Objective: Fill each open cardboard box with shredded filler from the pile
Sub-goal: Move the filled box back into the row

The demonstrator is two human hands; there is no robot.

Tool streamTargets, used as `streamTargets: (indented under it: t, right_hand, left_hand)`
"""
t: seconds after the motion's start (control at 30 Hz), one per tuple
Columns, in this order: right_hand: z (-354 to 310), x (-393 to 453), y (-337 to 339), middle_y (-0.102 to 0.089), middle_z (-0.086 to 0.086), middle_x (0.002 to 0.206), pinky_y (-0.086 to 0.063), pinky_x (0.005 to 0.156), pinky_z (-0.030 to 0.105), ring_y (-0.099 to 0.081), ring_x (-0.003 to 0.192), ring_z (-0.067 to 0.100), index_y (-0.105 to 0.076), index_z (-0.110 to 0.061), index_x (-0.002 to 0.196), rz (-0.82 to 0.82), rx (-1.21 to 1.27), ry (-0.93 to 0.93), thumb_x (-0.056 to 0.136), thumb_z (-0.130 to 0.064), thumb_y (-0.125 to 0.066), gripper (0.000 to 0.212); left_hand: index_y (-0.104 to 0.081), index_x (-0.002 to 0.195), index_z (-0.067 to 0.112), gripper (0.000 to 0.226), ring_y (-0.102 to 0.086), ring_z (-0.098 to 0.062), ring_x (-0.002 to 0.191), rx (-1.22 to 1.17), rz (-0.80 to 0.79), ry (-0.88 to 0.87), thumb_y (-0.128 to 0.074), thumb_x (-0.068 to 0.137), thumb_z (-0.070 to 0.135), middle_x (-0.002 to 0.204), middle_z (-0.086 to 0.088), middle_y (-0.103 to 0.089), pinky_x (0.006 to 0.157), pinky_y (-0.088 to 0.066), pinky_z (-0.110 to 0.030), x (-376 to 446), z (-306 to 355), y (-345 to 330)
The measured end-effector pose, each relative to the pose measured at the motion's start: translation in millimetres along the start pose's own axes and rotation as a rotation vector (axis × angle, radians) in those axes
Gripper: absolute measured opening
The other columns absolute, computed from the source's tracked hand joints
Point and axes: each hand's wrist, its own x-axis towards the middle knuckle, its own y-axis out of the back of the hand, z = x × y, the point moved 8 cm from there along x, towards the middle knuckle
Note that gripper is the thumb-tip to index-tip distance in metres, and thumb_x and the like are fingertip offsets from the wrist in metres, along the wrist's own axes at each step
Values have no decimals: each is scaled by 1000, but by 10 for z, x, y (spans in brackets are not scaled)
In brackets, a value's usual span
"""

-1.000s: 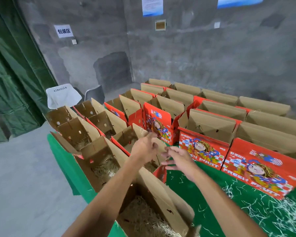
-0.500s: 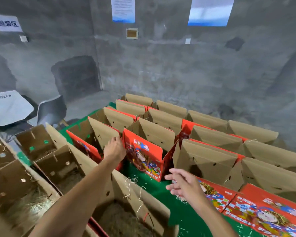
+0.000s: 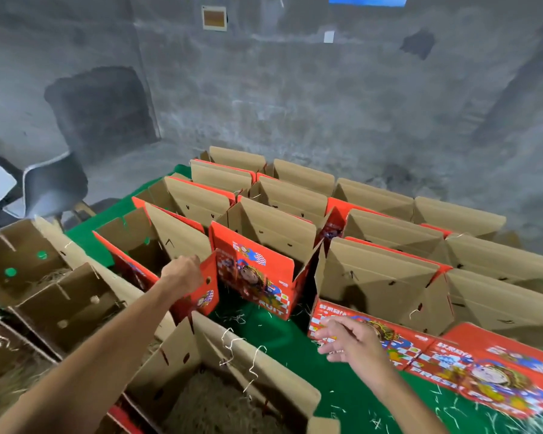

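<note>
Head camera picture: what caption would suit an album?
Left hand grips a red cardboard box's flap; right hand hovers open over green table.

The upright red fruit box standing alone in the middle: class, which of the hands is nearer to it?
Left. The left hand grips a flap beside the red fruit box; the right hand hovers open, lower right.

**A bare packing room for fruit boxes**

A packing workroom with rough grey concrete walls [image 3: 326,98] is shown. Rows of open red and brown cardboard boxes [image 3: 264,245], printed with a cartoon figure and the word "FRUIT", are crowded on a desk [image 3: 336,386] covered in green cloth. Straw-like shredded filler [image 3: 213,399] is seen inside the nearest boxes and scattered over the cloth. A grey chair [image 3: 54,186] is placed by the wall at left.
</note>
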Motion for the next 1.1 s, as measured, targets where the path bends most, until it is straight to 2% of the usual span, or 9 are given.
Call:
streamTargets:
  t: [0.2,0.27,0.37,0.47,0.57,0.73,0.87,0.97,1.1]
  right_hand:
    - [-77,-279,-598,-65,-26,122,-49,97,30,-62,110,-5,-61,-53,121,-377,-335,-12,77,-76,-66,50]
    - [10,-344,-780,-55,-26,133,-42,104,35,-55,120,-2,-56,-52,130,-411,-429,-43,75,-64,-73,60]
    - [-18,-408,-918,-66,-23,120,-53,94,32,-64,105,-2,-63,-42,125,-399,-496,12,86,-35,-63,40]
    - [-121,-509,-888,-68,-21,76,-44,62,25,-58,65,-7,-68,-45,87,-402,-564,88,90,-29,-57,19]
    - [-117,-588,-736,-59,-13,59,-34,52,26,-47,51,-1,-67,-37,75,-375,-527,109,88,-37,-61,15]
    - [13,-653,-309,-39,-11,61,-34,60,31,-41,55,7,-54,-20,76,-155,-432,52,82,-81,-44,62]
    - [157,-697,6,-55,4,75,-42,65,35,-60,65,18,-61,-18,99,-17,-276,-29,82,-79,-36,68]
    - [304,-804,189,-73,-6,92,-56,74,34,-72,80,12,-65,-31,95,47,-205,-81,81,-78,-35,57]
    - [553,-995,595,-77,5,90,-59,85,46,-74,86,23,-69,-21,96,159,-40,-165,98,-62,-34,54]
  left_hand:
    - [-57,118,9,34,-61,-30,107,3,-127,-149,-50,86,17,119,-12,-63,86,-52,-37,-331,517,-21]
    - [-55,121,9,37,-59,-31,111,-14,-125,-172,-49,86,16,122,-12,-60,93,-51,-41,-457,732,0]
    - [-56,121,8,34,-60,-28,103,4,-106,-215,-52,88,18,112,-9,-61,87,-51,-38,-650,1047,-12]
    - [-59,117,10,31,-61,-24,97,10,-71,-226,-57,89,23,105,-5,-62,81,-53,-34,-883,1315,-52]
    - [-60,116,12,33,-63,-27,102,25,-72,-242,-54,86,24,111,-7,-65,84,-55,-36,-1129,1552,-161]
    - [-55,125,9,37,-59,-29,115,81,-145,-303,-52,92,26,123,-10,-61,92,-49,-36,-1524,1920,-416]
    - [-51,129,9,35,-58,-29,117,226,-128,-405,-50,95,16,127,-11,-58,90,-50,-38,-1897,2296,-506]
    - [-47,135,10,42,-54,-28,124,264,-107,-465,-54,95,19,133,-9,-54,94,-48,-39,-2201,2617,-513]
    - [-54,129,15,38,-57,-27,121,141,-82,-535,-56,93,25,129,-6,-58,94,-50,-39,-2659,3165,-514]
